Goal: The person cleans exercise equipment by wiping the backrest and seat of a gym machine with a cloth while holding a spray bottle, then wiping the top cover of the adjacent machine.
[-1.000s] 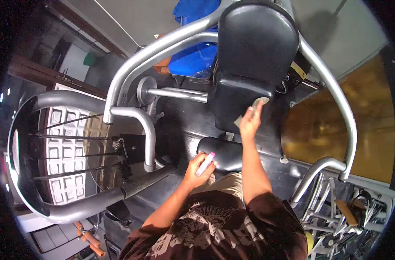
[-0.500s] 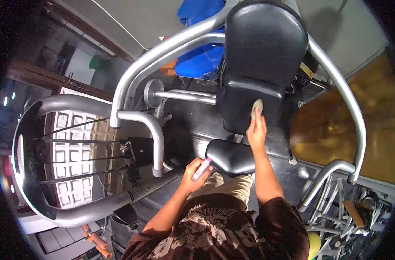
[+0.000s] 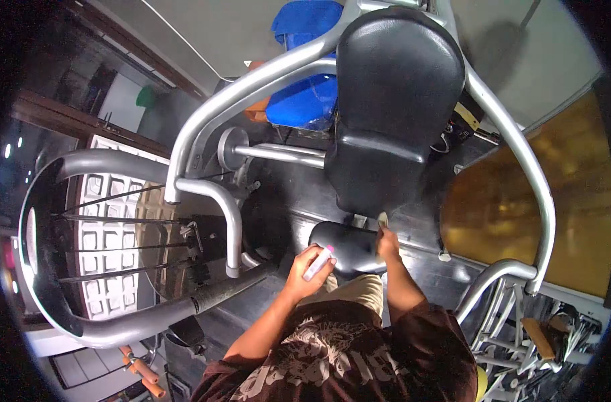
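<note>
Our right hand (image 3: pixel 388 245) has drawn back from the black seat (image 3: pixel 369 177) to beside the lower pad (image 3: pixel 354 246), its grip apparently closed on a pale cloth (image 3: pixel 383 220). Our left hand (image 3: pixel 305 271) clasps a pink-capped white bottle (image 3: pixel 318 264) near that pad. A slack hold could drop the cloth; a loose cap could let the bottle leak.

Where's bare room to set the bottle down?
Bare: the black seat, between backrest and front pad; the floor strip between seat and brown panel. Crowded: around the front pad, left hand with the bottle, right hand with a pale cloth.
</note>
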A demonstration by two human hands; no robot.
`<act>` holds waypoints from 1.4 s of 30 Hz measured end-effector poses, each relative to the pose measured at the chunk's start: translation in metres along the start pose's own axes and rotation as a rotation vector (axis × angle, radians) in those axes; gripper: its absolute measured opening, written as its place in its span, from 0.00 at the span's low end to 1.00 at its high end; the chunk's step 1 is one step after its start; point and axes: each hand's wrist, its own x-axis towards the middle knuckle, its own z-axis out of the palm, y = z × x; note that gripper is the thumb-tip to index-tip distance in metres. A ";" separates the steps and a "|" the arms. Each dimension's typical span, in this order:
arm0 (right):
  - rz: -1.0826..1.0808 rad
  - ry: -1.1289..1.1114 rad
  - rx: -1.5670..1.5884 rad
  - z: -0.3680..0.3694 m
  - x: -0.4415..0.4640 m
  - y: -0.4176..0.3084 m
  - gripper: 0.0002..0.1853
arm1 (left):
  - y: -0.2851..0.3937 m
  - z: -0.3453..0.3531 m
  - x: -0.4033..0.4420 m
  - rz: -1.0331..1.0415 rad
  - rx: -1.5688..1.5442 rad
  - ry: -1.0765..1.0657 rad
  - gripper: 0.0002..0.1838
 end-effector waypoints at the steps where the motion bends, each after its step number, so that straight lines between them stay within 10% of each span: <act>1: 0.004 0.021 0.087 0.009 0.001 0.027 0.21 | 0.002 0.003 0.001 0.010 0.017 0.003 0.09; 7: -0.037 0.306 0.157 -0.102 -0.080 -0.118 0.23 | 0.006 0.024 0.012 0.077 0.008 -0.018 0.08; 10: -0.676 0.673 0.414 -0.120 -0.037 -0.166 0.20 | 0.009 0.028 0.014 0.048 0.010 -0.020 0.08; 13: -0.631 0.618 0.283 -0.153 -0.032 -0.222 0.20 | 0.003 0.031 0.013 0.069 0.019 -0.033 0.07; 16: -0.727 0.541 0.147 -0.129 -0.015 -0.192 0.19 | 0.003 0.030 0.010 0.071 0.000 -0.027 0.06; 21: -0.237 0.099 -0.018 -0.077 -0.030 -0.095 0.18 | 0.003 0.016 0.001 0.031 0.001 -0.060 0.03; 28: -0.794 0.537 0.244 -0.138 -0.048 -0.209 0.22 | -0.017 -0.003 -0.006 -0.002 0.042 -0.031 0.02; 38: -0.275 0.106 -0.253 -0.109 -0.042 -0.179 0.19 | -0.009 -0.004 -0.005 0.057 0.041 -0.020 0.07; 42: -0.464 0.259 0.041 -0.089 -0.049 -0.146 0.23 | -0.014 -0.010 -0.008 0.051 0.020 0.010 0.07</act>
